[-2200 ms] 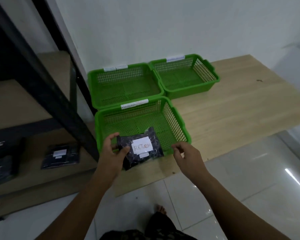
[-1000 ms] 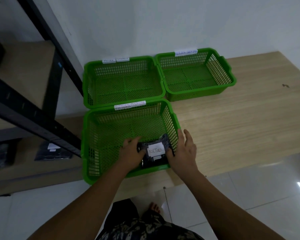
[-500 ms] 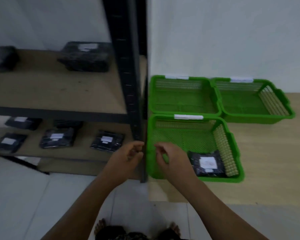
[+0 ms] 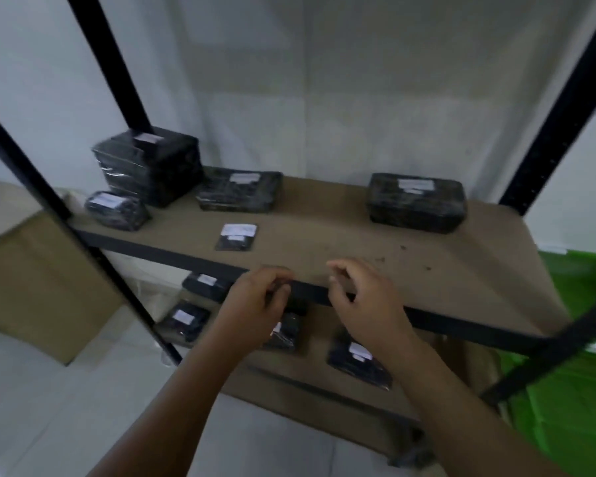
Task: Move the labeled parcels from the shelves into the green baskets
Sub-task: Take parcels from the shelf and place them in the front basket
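I face a black-framed rack. Its upper shelf [image 4: 341, 242] carries several black wrapped parcels with white labels: a tall block [image 4: 148, 165], a small roll [image 4: 116, 210], a flat box [image 4: 240, 191], a thin packet [image 4: 237, 237] and a box at the right [image 4: 417, 201]. More parcels lie on the lower shelf, among them one at the right [image 4: 356, 361] and one at the left [image 4: 186, 320]. My left hand [image 4: 255, 304] and my right hand [image 4: 362, 297] hover in front of the upper shelf's edge, fingers loosely curled, holding nothing. The green baskets [image 4: 578, 390] show blurred at the right.
Black uprights [image 4: 561, 108] stand at the rack's corners, and a diagonal brace [image 4: 547, 352] crosses in front of the baskets. A brown cardboard box [image 4: 38, 287] stands on the tiled floor to the left. A pale wall is behind the rack.
The RETURN parcel went into the near basket and both hands let go. My view then swung left from the baskets to the rack, the empty hands moving with it.
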